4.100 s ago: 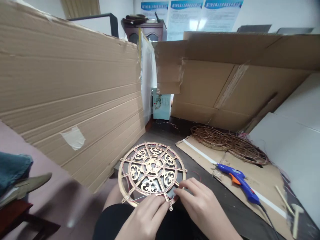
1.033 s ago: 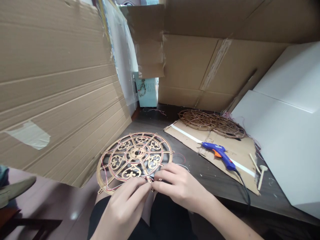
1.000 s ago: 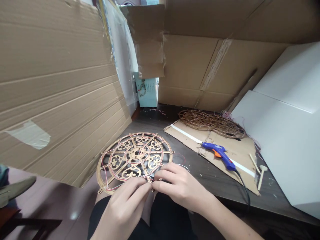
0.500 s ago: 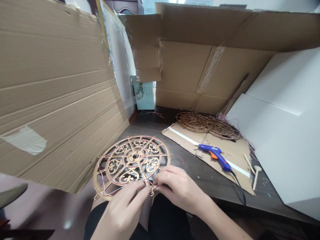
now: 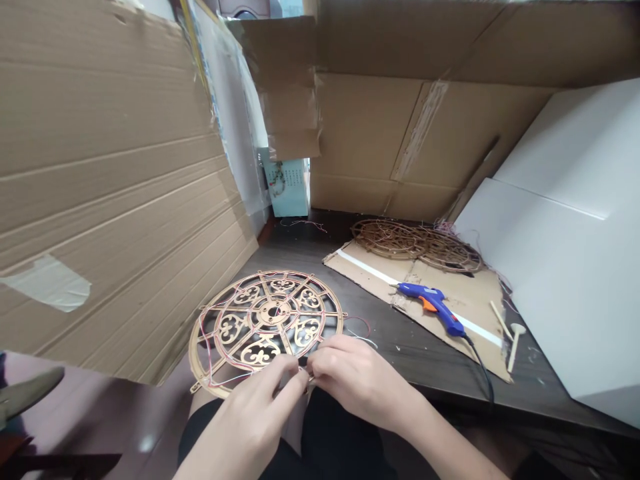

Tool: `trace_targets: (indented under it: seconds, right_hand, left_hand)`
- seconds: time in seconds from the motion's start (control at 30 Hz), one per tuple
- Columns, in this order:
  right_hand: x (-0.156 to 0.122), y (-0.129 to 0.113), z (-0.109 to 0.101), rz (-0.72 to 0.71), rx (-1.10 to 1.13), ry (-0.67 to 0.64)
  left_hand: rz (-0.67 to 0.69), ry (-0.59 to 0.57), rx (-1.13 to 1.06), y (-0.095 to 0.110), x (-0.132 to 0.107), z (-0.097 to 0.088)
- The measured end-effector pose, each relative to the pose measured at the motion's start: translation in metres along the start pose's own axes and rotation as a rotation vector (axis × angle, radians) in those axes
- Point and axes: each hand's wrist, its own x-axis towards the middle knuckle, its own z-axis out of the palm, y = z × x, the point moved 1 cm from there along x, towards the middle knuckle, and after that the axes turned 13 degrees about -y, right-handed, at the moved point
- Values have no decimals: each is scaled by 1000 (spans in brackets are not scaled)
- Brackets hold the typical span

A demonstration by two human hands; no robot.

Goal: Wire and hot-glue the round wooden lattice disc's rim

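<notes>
A round openwork wooden wheel, with scroll cut-outs and small tabs on its rim, lies partly on the table and partly over my lap. Thin red and white wires run loosely along its ring and lead to my fingers at the near rim. My left hand is closed there in a pinch on the wire. Right beside it, my right hand is also pinched closed on the wire, fingertips almost touching the left's. Both hands cover the exact spot. Loose wire ends stick out past my right hand.
A blue glue gun with a black cord lies on a cardboard sheet. More wired wooden wheels are behind it. Pale sticks lie at the right. Cardboard walls, a light blue box and a white panel surround the table.
My fingertips have drawn closer together at the near rim, hiding the tab and wire that showed between them. The wheel has shifted slightly, and the view has tilted a little.
</notes>
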Motion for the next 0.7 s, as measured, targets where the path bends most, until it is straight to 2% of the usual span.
trace_targets:
  seconds: [0.13, 0.27, 0.37, 0.5, 0.6, 0.7]
  right_hand:
    - [0, 0, -2, 83, 37, -25]
    - [0, 0, 1, 109, 75, -19]
    - [-2, -1, 6, 130, 97, -31]
    - [-4, -2, 7, 156, 132, 12]
    - [-6, -2, 3, 215, 194, -27]
    - [-8, -2, 1, 255, 236, -88]
  left_hand:
    - [20, -5, 64, -3, 3, -1]
    - [100, 15, 155, -4, 16, -10]
    - [116, -29, 171, -6, 21, -12]
    - [42, -58, -19, -10, 14, -6]
    - [-15, 26, -256, -8, 6, 0]
    - [-40, 115, -335, -3, 3, 2]
